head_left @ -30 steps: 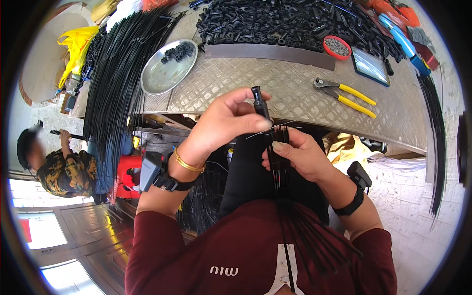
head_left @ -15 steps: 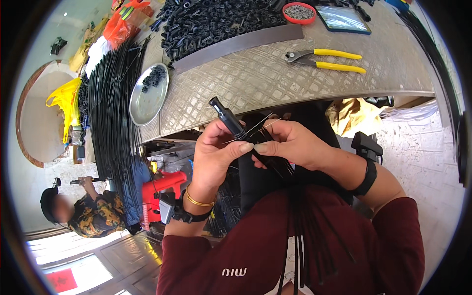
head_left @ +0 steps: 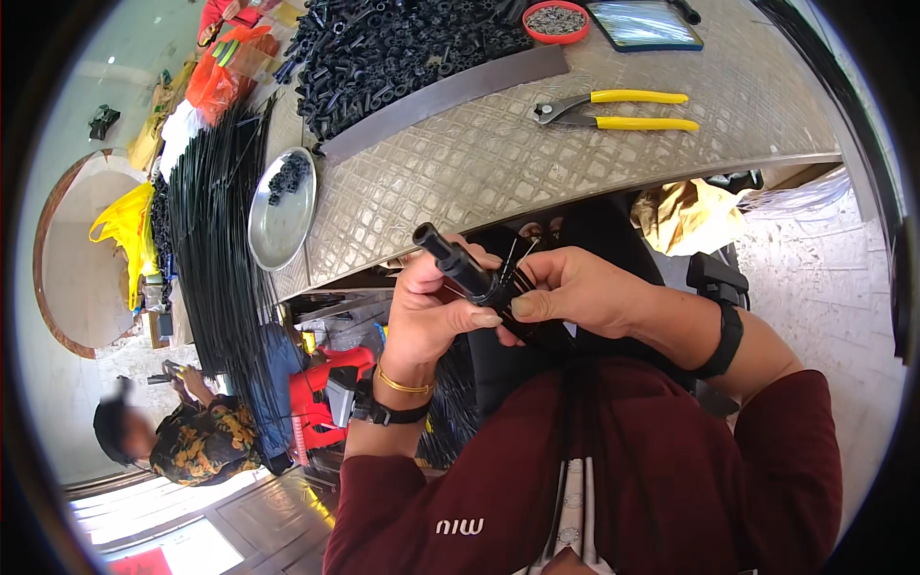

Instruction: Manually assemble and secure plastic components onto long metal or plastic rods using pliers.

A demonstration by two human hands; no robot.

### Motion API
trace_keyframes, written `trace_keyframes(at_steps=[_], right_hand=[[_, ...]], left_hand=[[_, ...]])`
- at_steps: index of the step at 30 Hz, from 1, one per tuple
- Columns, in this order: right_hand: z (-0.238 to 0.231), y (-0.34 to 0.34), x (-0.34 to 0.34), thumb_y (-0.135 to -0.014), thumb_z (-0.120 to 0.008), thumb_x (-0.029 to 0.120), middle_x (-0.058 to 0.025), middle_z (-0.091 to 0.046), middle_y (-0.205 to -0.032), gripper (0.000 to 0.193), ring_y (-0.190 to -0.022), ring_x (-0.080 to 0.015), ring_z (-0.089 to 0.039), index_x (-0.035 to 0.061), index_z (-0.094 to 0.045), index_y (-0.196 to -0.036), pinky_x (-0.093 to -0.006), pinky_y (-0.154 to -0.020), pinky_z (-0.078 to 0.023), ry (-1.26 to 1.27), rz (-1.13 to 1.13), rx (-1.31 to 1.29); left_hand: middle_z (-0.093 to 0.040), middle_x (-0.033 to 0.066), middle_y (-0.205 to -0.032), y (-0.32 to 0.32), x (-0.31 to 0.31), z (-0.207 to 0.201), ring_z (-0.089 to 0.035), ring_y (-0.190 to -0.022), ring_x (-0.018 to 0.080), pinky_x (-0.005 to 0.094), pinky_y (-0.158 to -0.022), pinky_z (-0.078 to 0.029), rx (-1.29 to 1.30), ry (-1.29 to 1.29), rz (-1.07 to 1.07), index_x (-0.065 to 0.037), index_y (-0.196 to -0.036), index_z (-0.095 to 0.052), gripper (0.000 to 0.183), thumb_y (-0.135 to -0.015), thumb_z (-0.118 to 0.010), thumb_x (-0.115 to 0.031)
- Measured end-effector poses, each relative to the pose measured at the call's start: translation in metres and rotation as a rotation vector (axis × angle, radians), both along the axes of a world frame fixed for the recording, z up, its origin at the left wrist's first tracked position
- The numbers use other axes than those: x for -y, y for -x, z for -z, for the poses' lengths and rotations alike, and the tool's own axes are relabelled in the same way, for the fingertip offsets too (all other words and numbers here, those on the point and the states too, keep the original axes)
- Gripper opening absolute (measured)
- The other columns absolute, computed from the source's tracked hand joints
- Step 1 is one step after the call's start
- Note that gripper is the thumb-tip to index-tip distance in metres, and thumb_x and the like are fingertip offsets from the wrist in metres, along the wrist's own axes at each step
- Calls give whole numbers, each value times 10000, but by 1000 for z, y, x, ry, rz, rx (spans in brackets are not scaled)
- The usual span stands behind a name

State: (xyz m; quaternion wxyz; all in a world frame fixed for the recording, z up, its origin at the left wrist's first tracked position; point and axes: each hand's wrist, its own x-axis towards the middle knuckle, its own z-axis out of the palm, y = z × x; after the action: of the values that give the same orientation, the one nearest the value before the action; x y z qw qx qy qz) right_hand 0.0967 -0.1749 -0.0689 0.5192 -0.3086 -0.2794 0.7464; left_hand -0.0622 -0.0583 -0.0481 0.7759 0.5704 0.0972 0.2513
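My left hand [head_left: 428, 305] is closed round a stepped black plastic tube [head_left: 462, 268], which tilts up and to the left with its hollow end facing me. Thin black rods [head_left: 516, 272] fan out from the tube's lower collar, some poking up between my hands and others running down over my lap. My right hand [head_left: 586, 289] pinches these rods between thumb and fingers right beside the collar. Both thumbs sit close together there. How the rods join the collar is hidden by my fingertips.
Yellow-handled pliers [head_left: 632, 110] lie on the patterned table [head_left: 422, 182]. Behind a grey strip [head_left: 446, 103] is a heap of black plastic parts [head_left: 383, 57]. A metal dish [head_left: 280, 235], a red bowl [head_left: 556, 38] and long black rods [head_left: 216, 240] are nearby. A person [head_left: 206, 436] sits at left.
The tube has tipped so its open end faces me more, and the rods have shifted in my right fingers. Both hands stay together. The table has moved slightly left in view.
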Motion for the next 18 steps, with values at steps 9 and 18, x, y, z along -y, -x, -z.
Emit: trace_keyframes(at_steps=[9, 18], right_hand=[[-18, -8, -1, -911, -564, 130, -73, -644, -939, 220, -861, -145, -618, 1, -594, -1087, -274, -794, -488, -136, -107, -2], [-8, -13, 2, -924, -542, 133, -86, -646, -950, 290, -862, -153, -624, 9, -527, -1186, -295, -799, -501, -130, 52, 40]], left_hand=[[-518, 130, -1172, -18, -12, 12, -504, -1078, 237, 379, -875, -410, 86, -185, 124, -10, -939, -660, 419, -571, -837, -108], [-521, 134, -1229, 2, -6, 2, -540, -1047, 235, 381, -916, -406, 61, -229, -181, -11, -1207, -487, 694, -616, -796, -202]])
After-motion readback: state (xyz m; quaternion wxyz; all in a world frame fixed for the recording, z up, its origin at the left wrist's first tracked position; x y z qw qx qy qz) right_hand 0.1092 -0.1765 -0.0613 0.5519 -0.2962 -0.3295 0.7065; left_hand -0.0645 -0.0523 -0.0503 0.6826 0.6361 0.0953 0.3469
